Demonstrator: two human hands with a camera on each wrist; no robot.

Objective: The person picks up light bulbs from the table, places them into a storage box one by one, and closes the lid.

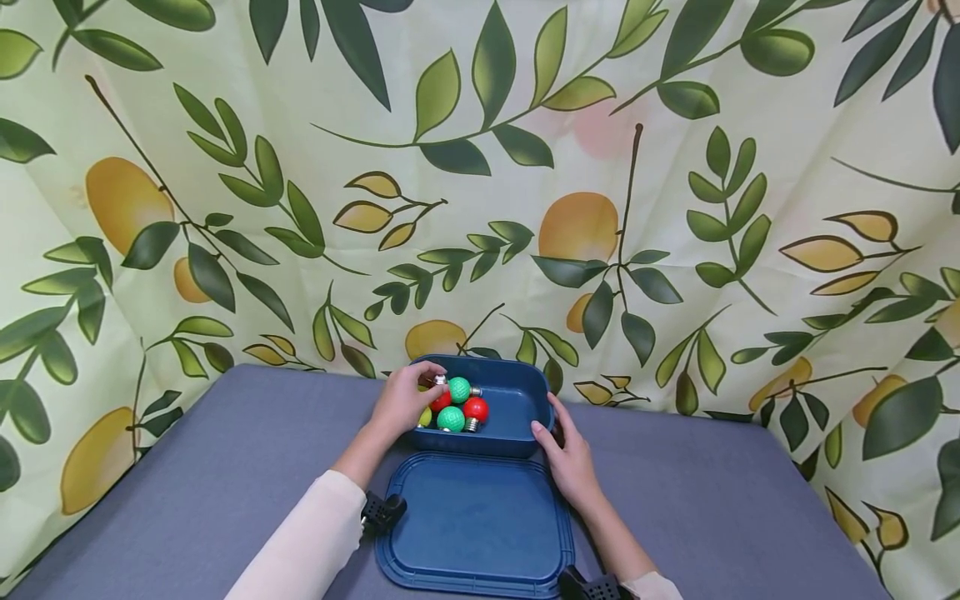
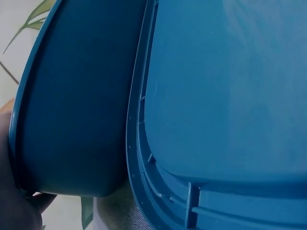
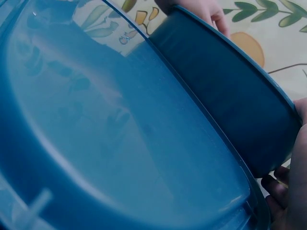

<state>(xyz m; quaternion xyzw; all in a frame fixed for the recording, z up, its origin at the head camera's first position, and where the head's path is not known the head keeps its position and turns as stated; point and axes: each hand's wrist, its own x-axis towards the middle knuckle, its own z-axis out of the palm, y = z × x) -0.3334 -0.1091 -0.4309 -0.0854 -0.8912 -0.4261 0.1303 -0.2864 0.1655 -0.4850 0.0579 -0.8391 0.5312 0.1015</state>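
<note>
A deep blue plastic box (image 1: 517, 396) has red, green and yellow round light bulbs with silver screw bases gathered in its left half. Reaching over the left end, my left hand (image 1: 397, 404) pinches a light bulb (image 1: 440, 380) by its silver base; the fingers partly cover it. A green bulb (image 1: 458, 389) and a red bulb (image 1: 476, 409) lie close beside. My right hand (image 1: 568, 454) grips the right end of the box, thumb at the rim and fingers round the outside. In the right wrist view, those fingers (image 3: 278, 189) curl at the box's lower corner.
A flat blue lid (image 1: 476, 525) lies on the grey tabletop (image 1: 675, 500) just in front of the box, between my forearms. Behind the table hangs a leaf-and-fruit patterned cloth (image 1: 480, 208).
</note>
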